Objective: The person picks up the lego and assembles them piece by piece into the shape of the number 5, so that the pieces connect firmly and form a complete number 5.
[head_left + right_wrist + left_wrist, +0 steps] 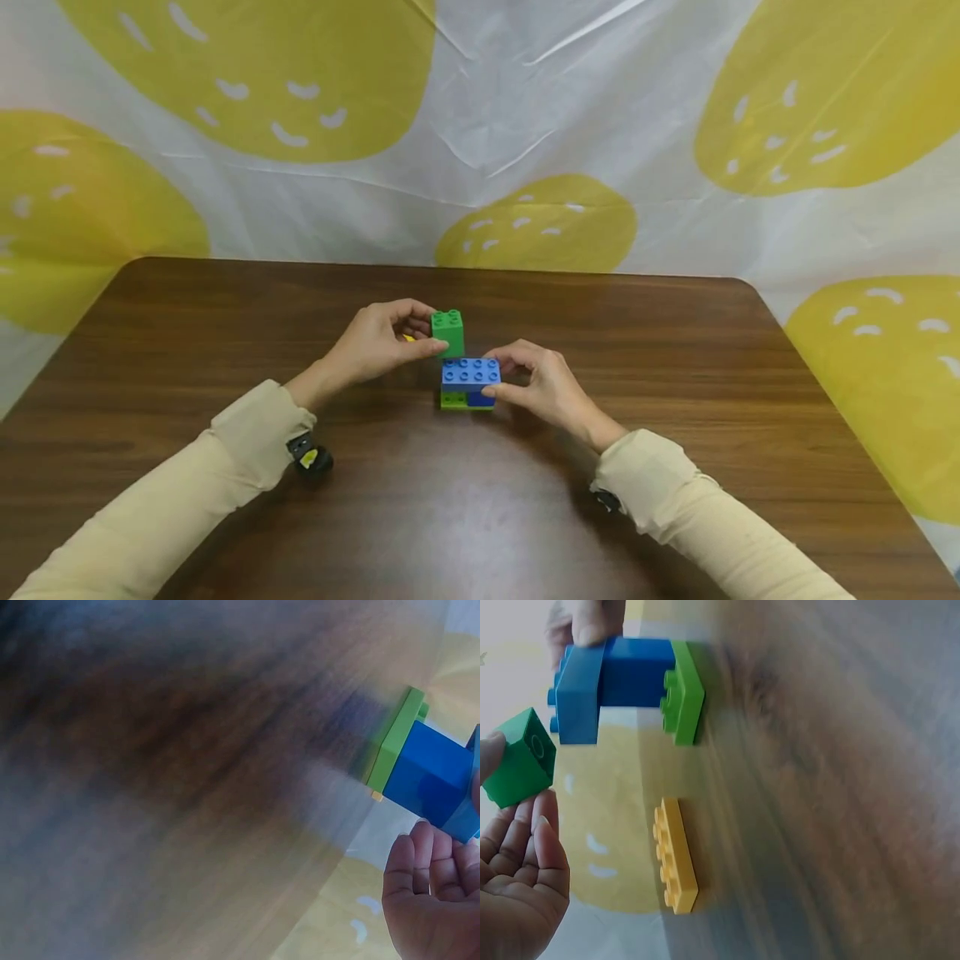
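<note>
Green brick [447,332] pinched in left hand [375,342], above blue brick [470,372]; right hand [543,383] gripping it

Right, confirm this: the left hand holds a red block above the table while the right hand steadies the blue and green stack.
Not quite. The block in the left hand is green, not red, as the head view shows. The rest holds: the right hand steadies the blue and green stack on the table.

Yellow brick [675,855] lies behind blue stack [469,382]; table [675,358] elsewhere open.
</note>
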